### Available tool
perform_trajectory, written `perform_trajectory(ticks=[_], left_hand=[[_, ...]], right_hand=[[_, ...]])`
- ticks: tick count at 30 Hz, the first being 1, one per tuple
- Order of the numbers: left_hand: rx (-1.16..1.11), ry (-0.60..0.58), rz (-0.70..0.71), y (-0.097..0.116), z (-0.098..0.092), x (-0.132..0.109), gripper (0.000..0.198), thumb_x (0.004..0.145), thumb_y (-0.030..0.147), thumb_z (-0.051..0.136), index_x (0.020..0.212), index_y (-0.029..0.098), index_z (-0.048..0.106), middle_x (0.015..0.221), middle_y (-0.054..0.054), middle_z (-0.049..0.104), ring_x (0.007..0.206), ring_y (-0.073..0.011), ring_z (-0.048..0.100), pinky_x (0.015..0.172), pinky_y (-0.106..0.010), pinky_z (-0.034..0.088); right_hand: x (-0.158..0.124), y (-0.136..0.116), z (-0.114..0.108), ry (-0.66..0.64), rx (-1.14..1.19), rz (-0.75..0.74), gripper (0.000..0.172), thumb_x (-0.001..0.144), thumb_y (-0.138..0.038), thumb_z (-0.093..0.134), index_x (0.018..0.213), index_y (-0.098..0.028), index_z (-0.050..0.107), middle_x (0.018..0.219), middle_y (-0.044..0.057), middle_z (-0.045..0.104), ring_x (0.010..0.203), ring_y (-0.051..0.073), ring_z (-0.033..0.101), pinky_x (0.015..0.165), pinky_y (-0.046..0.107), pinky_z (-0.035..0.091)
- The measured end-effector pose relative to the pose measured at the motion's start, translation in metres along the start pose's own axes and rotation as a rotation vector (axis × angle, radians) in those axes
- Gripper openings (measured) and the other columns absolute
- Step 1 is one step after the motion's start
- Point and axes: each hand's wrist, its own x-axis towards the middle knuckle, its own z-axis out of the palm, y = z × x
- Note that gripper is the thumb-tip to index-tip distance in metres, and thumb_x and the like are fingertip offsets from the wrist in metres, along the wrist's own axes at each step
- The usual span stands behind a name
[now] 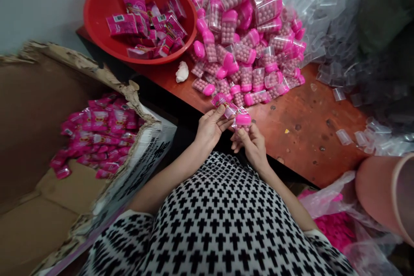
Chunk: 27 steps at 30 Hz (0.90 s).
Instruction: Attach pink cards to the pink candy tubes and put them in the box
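Observation:
My left hand (211,126) pinches a small pink packet (221,99) and a clear wrapper at the near edge of the brown table (307,125). My right hand (250,142) grips a clear little bottle of pink balls with a pink cap (242,120). The two hands nearly touch, just in front of my black-and-white patterned top. Right behind them lies a big heap of the same pink-capped bottles (249,39).
A red bowl (97,13) with pink packets sits at the table's far left. A torn cardboard box (39,146) holding several wrapped pink packs stands at my left. Clear empty bottles (355,95) pile up at right. A bag of pink caps (336,224) and a pink tub (384,194) are lower right.

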Motion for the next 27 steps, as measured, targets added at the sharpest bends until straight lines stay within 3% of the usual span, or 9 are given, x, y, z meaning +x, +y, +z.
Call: perform_trajectory(ticks=[6,14,20,23,27], left_hand=[[-0.025,-0.032,-0.002,-0.002,0.0,-0.001,0.028,0.073,0.028,0.085,0.078,0.014,0.061,0.071,-0.001,0.07,0.065,-0.0138,0.07,0.076,-0.029,0.058],[0.016,-0.064,0.026,-0.005,0.004,-0.004,0.032,0.069,0.029,0.088,0.077,0.014,0.061,0.067,0.0,0.068,0.066,-0.0136,0.069,0.073,-0.026,0.056],[0.081,-0.168,0.066,-0.004,0.001,-0.002,0.041,0.058,0.034,0.093,0.075,0.014,0.062,0.067,0.001,0.067,0.057,-0.0098,0.062,0.057,-0.021,0.05],[0.111,-0.241,0.024,-0.005,-0.001,0.0,0.049,0.052,0.037,0.095,0.079,0.013,0.063,0.064,0.002,0.064,0.051,-0.0085,0.057,0.047,-0.019,0.045],[0.167,-0.251,0.002,-0.004,-0.002,0.001,0.048,0.052,0.041,0.095,0.073,0.011,0.062,0.061,0.001,0.062,0.047,-0.0087,0.055,0.041,-0.02,0.043]], right_hand=[[0.002,0.005,0.006,0.052,-0.064,-0.024,0.036,0.087,-0.056,0.064,0.095,-0.023,0.051,0.066,-0.006,0.064,0.044,0.007,0.059,0.038,0.016,0.047],[0.009,0.007,0.006,0.05,-0.129,-0.062,0.034,0.086,-0.053,0.065,0.094,-0.022,0.052,0.065,-0.007,0.064,0.042,0.006,0.057,0.037,0.015,0.046],[0.013,0.009,0.007,-0.029,-0.041,-0.044,0.036,0.085,-0.053,0.067,0.091,-0.022,0.049,0.063,-0.007,0.064,0.041,0.007,0.058,0.036,0.016,0.046],[0.015,0.011,0.007,-0.009,-0.054,-0.066,0.036,0.085,-0.052,0.067,0.092,-0.021,0.051,0.063,-0.007,0.064,0.041,0.006,0.057,0.036,0.016,0.046],[0.016,0.014,0.008,0.033,-0.113,-0.105,0.037,0.084,-0.054,0.067,0.094,-0.02,0.053,0.063,-0.008,0.063,0.042,0.005,0.056,0.038,0.015,0.046]])
